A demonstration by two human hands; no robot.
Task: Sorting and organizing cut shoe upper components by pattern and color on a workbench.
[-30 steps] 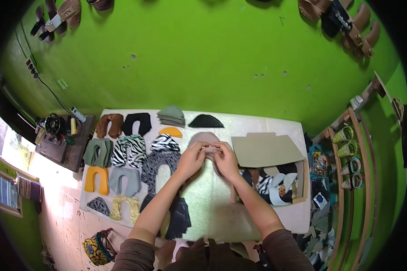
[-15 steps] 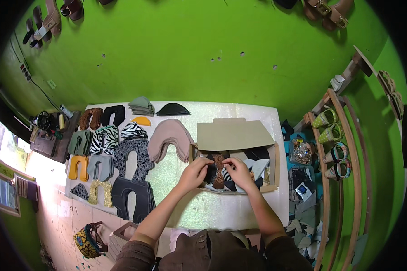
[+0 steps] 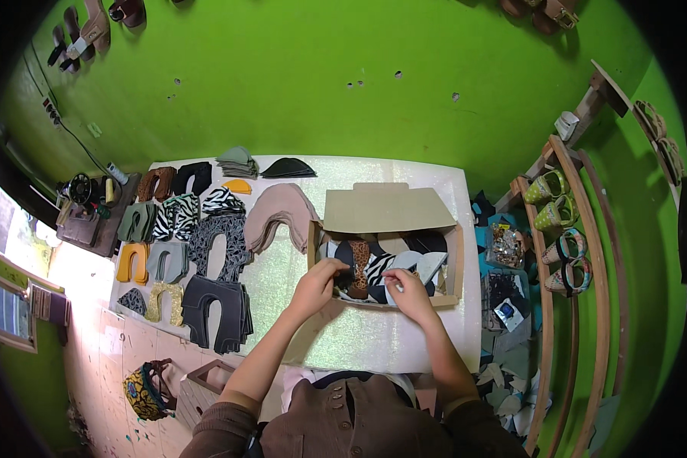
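An open cardboard box (image 3: 456, 263) with its lid flap (image 3: 388, 210) folded back stands at the right of the white table. Cut pieces lie inside: a leopard-print piece (image 3: 359, 267), a zebra-striped piece (image 3: 378, 267), a pale grey piece (image 3: 430, 264) and black pieces (image 3: 426, 242). At the box's front left corner is my left hand (image 3: 318, 287), its fingers pinched by a dark piece; what they grip is unclear. My right hand (image 3: 409, 295) bends over the front edge with curled fingers drawn together beside the zebra-striped piece. Anything between those fingertips is hidden.
Stacks of cut pieces cover the table's left: a pink stack (image 3: 279, 210), dark grey stack (image 3: 229, 309) and yellow stack (image 3: 133, 263). A sewing machine (image 3: 80, 191) stands far left. On the right are a wooden rack (image 3: 580, 206) with shoes and a heap of scraps (image 3: 504, 389).
The view has shifted slightly, so the table and box sit higher. My hands have drawn apart and back toward the box's front edge, uncovering more of the leopard-print and zebra-striped pieces.
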